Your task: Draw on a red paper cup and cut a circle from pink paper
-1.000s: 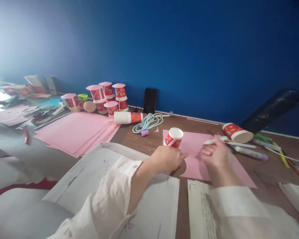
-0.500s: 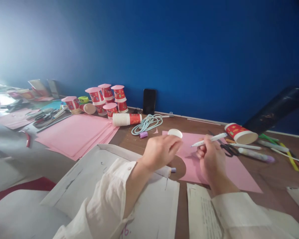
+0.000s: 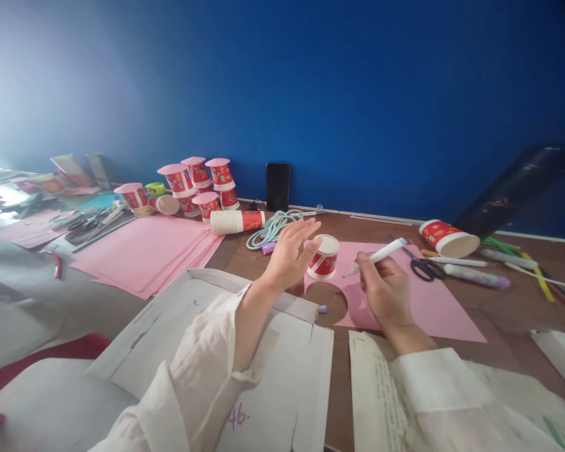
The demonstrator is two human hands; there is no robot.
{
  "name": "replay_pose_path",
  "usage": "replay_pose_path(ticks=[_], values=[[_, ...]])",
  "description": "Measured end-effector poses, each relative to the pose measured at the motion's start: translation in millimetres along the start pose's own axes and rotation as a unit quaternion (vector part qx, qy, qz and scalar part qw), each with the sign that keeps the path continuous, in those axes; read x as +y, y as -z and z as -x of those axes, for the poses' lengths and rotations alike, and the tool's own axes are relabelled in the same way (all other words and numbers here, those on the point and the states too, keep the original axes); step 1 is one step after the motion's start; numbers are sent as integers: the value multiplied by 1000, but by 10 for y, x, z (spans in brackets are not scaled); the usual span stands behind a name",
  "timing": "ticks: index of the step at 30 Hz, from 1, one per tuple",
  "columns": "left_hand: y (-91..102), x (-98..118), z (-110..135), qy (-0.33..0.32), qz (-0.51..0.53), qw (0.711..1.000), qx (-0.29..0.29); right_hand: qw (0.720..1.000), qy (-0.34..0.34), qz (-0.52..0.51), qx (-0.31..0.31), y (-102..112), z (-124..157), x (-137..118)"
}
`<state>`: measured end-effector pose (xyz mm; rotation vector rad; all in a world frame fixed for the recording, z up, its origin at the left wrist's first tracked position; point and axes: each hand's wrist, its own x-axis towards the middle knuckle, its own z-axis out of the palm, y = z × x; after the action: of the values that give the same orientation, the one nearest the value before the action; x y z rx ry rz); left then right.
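My left hand (image 3: 290,252) has its fingers stretched out and its thumb apart, just left of a red patterned paper cup (image 3: 323,261). Whether the thumb touches the cup I cannot tell. Upside down, the cup stands on a pink paper sheet (image 3: 419,301), behind a round cut-out in the sheet's edge. In my right hand (image 3: 387,285) is a white marker (image 3: 388,250), gripped like a pen. Its tip points down and left, close to the cup's base. Black scissors (image 3: 426,269) lie on the sheet's right edge.
Red cups with pink paper discs (image 3: 176,179) are stacked at back left, beside nested cups (image 3: 233,221) and a coiled cable (image 3: 275,229). A pink paper stack (image 3: 145,254) and a white box (image 3: 282,376) lie left. Another cup (image 3: 449,238) lies tipped over at right.
My left hand has opened and shifted slightly left and up, and the cup now shows fully upright on its rim. My right hand has moved left with the marker, nearer the cup.
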<state>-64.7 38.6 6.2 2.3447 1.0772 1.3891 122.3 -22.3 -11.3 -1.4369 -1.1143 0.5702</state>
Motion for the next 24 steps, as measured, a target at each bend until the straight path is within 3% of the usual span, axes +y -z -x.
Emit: replay_pose_path(ticks=[3, 11, 24], values=[[-6, -29, -11, -1, 12, 1000, -6, 1000, 2, 12, 6, -3, -12, -2], [-58, -62, -1, 7, 29, 995, -91, 999, -5, 44, 22, -4, -24, 10], [-106, -121, -9, -6, 43, 994, -101, 999, -9, 50, 17, 0, -9, -33]])
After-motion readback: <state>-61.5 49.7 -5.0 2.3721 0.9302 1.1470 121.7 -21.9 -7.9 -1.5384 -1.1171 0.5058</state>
